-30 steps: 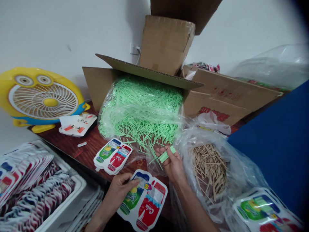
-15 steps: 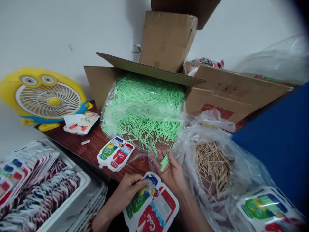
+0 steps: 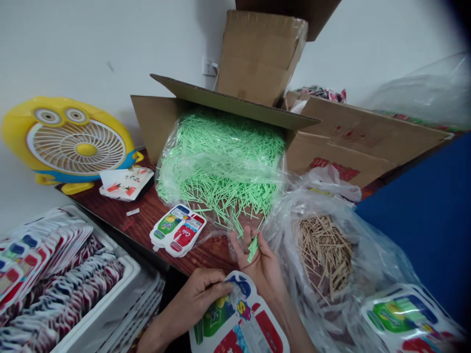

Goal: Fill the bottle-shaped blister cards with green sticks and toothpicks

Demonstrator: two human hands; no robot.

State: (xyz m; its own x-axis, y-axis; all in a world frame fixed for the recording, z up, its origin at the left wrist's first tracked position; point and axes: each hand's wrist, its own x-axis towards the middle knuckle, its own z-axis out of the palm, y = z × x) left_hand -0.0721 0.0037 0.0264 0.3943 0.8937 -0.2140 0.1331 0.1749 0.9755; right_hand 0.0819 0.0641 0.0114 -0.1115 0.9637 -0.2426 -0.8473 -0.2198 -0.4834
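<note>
My left hand is closed, pinching the top left edge of a flat, white-rimmed bottle-shaped pack printed with a green lemon bottle and a red cola bottle. The pack's lower end runs out of view. My right hand lies palm up just beyond it, fingers loosely curled around a few short light-green sticks. Past those fingertips, a heap of the same green sticks spills from a clear bag inside a tipped cardboard box. Similar printed packs lie on the table to the left of my right hand.
At the left, a white crate holds rows of packs. A yellow fan stands behind it. Right of my hands, a clear bag contains brown sticks, with more packs nearby. Cardboard boxes stand behind.
The held pack has moved slightly down and right, now overlapping my right wrist more. The green sticks have shifted a little in my right hand. My view has tilted slightly.
</note>
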